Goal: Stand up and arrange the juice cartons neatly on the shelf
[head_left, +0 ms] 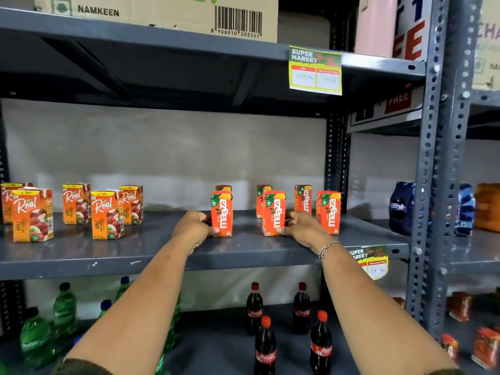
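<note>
Several orange Maaza juice cartons stand upright on the grey middle shelf (135, 255). My left hand (193, 226) grips the left side of the front-left Maaza carton (221, 213). My right hand (301, 228) grips the right side of the front-middle Maaza carton (273, 213). A third front carton (328, 212) stands just right of my right hand. Three more Maaza cartons stand behind them, partly hidden. To the left, several orange Real apple cartons (107, 215) stand upright in a loose group.
Green bottles (63, 309) and cola bottles (265, 345) stand on the shelf below. A cardboard box (162, 12) sits on the top shelf. A price tag (315, 70) hangs from the upper shelf edge. A perforated steel post (430, 185) bounds the right side.
</note>
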Tool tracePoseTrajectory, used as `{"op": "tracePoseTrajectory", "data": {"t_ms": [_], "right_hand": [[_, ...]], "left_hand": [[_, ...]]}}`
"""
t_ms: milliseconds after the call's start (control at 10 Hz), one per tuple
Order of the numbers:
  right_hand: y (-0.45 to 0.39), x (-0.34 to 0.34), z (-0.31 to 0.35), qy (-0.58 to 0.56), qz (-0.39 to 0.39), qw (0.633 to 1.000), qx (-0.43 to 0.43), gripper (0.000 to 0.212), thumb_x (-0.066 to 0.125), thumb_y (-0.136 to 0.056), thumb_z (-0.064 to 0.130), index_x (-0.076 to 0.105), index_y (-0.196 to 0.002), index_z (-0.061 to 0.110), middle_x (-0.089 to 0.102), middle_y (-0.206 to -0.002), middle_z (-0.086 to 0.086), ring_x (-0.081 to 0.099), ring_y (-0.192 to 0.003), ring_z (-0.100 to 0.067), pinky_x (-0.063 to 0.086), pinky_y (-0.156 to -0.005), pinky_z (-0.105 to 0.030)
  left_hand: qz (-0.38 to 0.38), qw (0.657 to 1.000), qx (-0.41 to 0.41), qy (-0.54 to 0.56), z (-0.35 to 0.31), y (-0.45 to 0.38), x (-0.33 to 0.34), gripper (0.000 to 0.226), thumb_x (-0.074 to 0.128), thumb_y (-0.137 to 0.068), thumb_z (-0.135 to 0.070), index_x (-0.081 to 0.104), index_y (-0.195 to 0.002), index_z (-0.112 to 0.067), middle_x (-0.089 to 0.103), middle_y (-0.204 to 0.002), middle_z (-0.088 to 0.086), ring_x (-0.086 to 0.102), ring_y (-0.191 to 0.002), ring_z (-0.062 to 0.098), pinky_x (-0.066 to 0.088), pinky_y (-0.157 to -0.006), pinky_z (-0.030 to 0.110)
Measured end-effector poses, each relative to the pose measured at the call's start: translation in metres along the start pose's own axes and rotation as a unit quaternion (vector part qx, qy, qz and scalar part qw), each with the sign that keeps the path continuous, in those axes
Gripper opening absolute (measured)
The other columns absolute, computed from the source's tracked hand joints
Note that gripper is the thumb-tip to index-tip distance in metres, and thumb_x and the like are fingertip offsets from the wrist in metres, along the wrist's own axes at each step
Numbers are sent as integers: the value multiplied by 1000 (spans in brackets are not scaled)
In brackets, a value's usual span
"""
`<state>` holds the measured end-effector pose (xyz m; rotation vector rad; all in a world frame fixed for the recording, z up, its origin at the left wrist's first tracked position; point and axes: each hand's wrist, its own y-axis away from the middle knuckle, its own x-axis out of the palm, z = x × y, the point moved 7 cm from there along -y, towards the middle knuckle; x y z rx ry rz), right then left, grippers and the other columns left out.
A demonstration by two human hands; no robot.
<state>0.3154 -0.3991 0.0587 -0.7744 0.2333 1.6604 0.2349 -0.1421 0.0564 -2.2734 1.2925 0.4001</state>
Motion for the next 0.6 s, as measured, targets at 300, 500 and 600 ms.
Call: {"op": "tracePoseTrajectory", "data": {"t_ms": [300,500,600], "right_hand": [[10,-7,4,-6,-26,999,-18,47,74,-80,18,59,-123,10,70,-108,-4,63,-110,-23,45,-103,-39],[37,-28,26,-28,-210,968,-136,48,70,-83,25,58,-126,9,65,-106,0,62,-97,-16,50,-98,-42],[73,-51,67,-92,-308,925,-200,35,63,-87,33,66,-118,16,72,-111,-4,68,-92,-18,55,-89,-33]], "left_hand": [[10,1000,6,24,0,5,-1,27,79,-72,-9,71,-98,-10,74,-100,9,66,-94,25,49,-95,46],[-117,987,92,-61,-18,21,-33,66,66,-86,-17,36,-144,-12,45,-147,9,46,-131,27,38,-106,38],[-222,926,193,-235,-45,38,-55,65,47,-95,-29,17,-150,-10,21,-159,10,22,-145,26,26,-113,41]]}}
